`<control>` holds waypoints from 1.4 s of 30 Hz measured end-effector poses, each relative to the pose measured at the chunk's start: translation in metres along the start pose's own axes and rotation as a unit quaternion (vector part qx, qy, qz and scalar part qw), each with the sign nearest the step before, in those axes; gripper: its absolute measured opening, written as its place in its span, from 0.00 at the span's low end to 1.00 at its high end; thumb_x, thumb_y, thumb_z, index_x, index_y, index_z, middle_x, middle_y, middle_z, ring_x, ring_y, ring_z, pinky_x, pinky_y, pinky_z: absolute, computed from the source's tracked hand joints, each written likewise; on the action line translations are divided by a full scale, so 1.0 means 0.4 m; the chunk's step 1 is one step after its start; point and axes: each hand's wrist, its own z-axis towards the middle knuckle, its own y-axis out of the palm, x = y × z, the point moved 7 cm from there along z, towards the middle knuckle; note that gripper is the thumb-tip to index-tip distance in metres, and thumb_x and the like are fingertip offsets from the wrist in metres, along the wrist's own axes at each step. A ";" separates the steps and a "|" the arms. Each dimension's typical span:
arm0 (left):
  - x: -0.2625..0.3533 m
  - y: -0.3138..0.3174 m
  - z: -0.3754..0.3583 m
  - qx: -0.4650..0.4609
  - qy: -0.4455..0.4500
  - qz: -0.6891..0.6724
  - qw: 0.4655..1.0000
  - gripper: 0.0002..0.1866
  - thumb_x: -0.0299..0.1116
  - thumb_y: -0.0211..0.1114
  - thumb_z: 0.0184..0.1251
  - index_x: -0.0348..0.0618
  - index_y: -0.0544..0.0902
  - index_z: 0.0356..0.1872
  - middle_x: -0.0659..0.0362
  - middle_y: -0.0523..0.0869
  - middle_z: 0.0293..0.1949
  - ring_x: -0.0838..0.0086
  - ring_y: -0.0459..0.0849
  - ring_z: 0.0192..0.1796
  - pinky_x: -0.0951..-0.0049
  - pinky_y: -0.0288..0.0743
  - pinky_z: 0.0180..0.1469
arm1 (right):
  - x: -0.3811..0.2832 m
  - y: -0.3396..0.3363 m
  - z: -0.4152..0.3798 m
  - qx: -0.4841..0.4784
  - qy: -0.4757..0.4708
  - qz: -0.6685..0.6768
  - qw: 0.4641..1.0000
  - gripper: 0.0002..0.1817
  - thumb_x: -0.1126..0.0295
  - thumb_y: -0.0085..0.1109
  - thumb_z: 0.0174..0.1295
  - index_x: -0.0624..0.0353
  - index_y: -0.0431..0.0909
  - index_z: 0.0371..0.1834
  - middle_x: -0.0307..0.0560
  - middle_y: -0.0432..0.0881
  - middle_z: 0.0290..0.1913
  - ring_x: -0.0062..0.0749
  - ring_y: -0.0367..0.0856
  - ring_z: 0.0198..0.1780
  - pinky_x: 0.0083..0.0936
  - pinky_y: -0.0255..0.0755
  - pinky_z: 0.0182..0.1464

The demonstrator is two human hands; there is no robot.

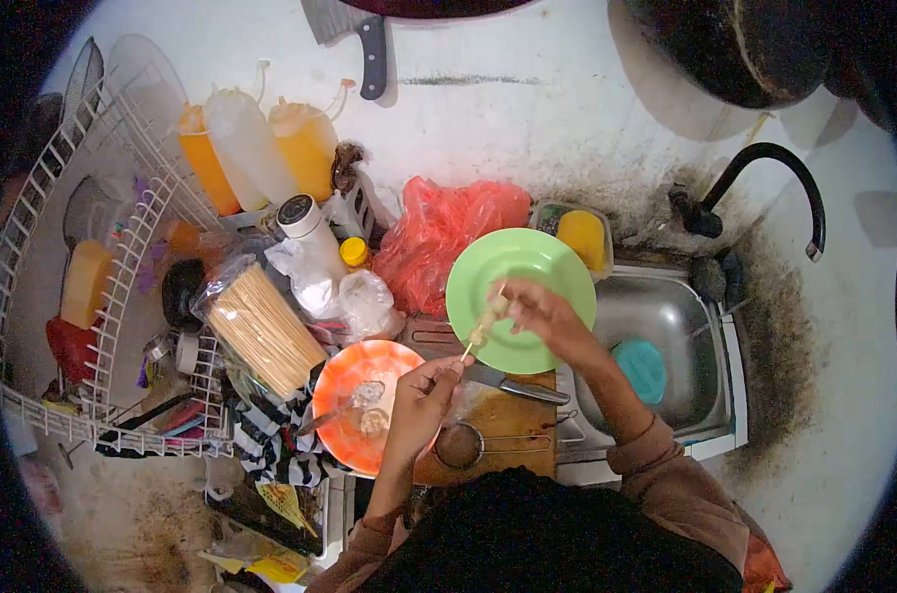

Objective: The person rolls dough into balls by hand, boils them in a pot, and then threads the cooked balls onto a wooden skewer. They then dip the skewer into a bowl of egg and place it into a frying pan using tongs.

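Observation:
My left hand (428, 392) pinches the lower end of a bamboo skewer (482, 330) that carries pale pieces of food. My right hand (539, 312) has its fingers closed about the skewer's upper end, over a light green plate (517, 257). The skewer slants up to the right, in front of the plate. Left of my left hand is an orange-and-white plate (334, 400) with whitish food and a utensil on it. Beneath my hands, a knife (535, 390) and a small strainer (459, 445) lie on a wooden board (527, 425).
A plastic pack of bamboo skewers (266, 331) lies left, beside a white bottle (308, 222). Behind are a red plastic bag (438, 237) and a container (579, 237) with something yellow. The steel sink (656, 306) is right, under a black faucet (765, 158). A wire rack (122, 326) stands far left.

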 end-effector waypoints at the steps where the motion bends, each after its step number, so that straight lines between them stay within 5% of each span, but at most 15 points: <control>1: -0.003 0.003 0.001 0.001 -0.003 -0.007 1.000 0.12 0.33 0.54 0.64 0.37 0.79 0.42 0.73 0.68 0.16 0.93 0.58 0.15 0.88 0.48 0.15 | 0.010 0.017 -0.010 -0.013 0.024 -0.030 0.999 0.22 0.62 0.51 0.60 0.62 0.67 0.54 0.44 0.78 0.43 0.24 0.73 0.45 0.19 0.68 0.43; 3: -0.007 0.011 0.001 -0.002 -0.009 -0.012 1.000 0.12 0.34 0.54 0.65 0.38 0.79 0.42 0.73 0.67 0.15 0.92 0.58 0.14 0.87 0.49 0.15 | 0.021 0.041 -0.024 0.003 0.063 -0.009 0.998 0.15 0.63 0.52 0.59 0.64 0.76 0.43 0.41 0.79 0.40 0.22 0.75 0.41 0.20 0.68 0.45; 6: -0.006 0.013 -0.003 -0.012 -0.021 -0.012 1.000 0.13 0.35 0.54 0.65 0.39 0.79 0.42 0.72 0.67 0.15 0.91 0.58 0.13 0.87 0.49 0.13 | 0.025 0.027 -0.019 0.027 0.040 -0.049 0.998 0.14 0.64 0.53 0.58 0.63 0.77 0.42 0.42 0.79 0.39 0.21 0.74 0.41 0.19 0.68 0.44; 15: -0.008 0.016 -0.002 -0.013 0.001 0.036 0.999 0.13 0.37 0.54 0.64 0.40 0.80 0.42 0.70 0.70 0.18 0.91 0.60 0.14 0.87 0.50 0.14 | -0.015 0.021 -0.024 0.046 0.070 -0.021 0.996 0.15 0.66 0.51 0.59 0.62 0.76 0.45 0.36 0.78 0.37 0.18 0.71 0.40 0.16 0.64 0.45; 18: 0.001 0.019 -0.006 -0.010 -0.007 0.041 0.999 0.13 0.37 0.55 0.64 0.41 0.80 0.42 0.70 0.71 0.18 0.91 0.60 0.15 0.88 0.51 0.15 | 0.004 0.018 -0.027 0.041 0.108 0.033 0.993 0.17 0.66 0.51 0.59 0.61 0.73 0.50 0.37 0.77 0.42 0.18 0.70 0.43 0.16 0.63 0.46; 24: -0.006 0.016 -0.001 -0.006 0.001 0.021 1.000 0.13 0.37 0.55 0.64 0.41 0.80 0.42 0.70 0.71 0.18 0.91 0.60 0.15 0.87 0.50 0.15 | 0.004 0.060 -0.034 -0.016 0.033 0.095 0.995 0.24 0.69 0.51 0.57 0.60 0.65 0.58 0.39 0.72 0.51 0.20 0.69 0.46 0.18 0.62 0.47; 27: 0.003 0.021 -0.004 -0.011 -0.001 0.016 1.000 0.13 0.37 0.55 0.64 0.41 0.80 0.42 0.70 0.71 0.18 0.91 0.60 0.15 0.87 0.50 0.15 | 0.029 0.060 -0.040 -0.016 0.102 0.124 0.987 0.22 0.65 0.55 0.58 0.64 0.68 0.54 0.44 0.71 0.53 0.26 0.66 0.56 0.23 0.60 0.56; 36: 0.009 0.027 -0.006 -0.008 0.020 0.025 0.999 0.12 0.36 0.54 0.64 0.39 0.80 0.41 0.72 0.69 0.17 0.92 0.58 0.14 0.87 0.48 0.16 | 0.013 0.058 -0.042 -0.013 0.076 0.034 0.996 0.15 0.66 0.55 0.58 0.64 0.76 0.44 0.42 0.79 0.42 0.25 0.74 0.46 0.22 0.64 0.53; 42: 0.010 0.034 -0.009 -0.016 0.012 0.012 1.000 0.13 0.36 0.54 0.64 0.38 0.80 0.40 0.75 0.64 0.12 0.92 0.56 0.14 0.86 0.46 0.16 | 0.019 0.050 -0.041 0.025 0.099 0.177 0.979 0.22 0.72 0.56 0.55 0.59 0.66 0.55 0.43 0.75 0.46 0.25 0.70 0.50 0.25 0.64 0.52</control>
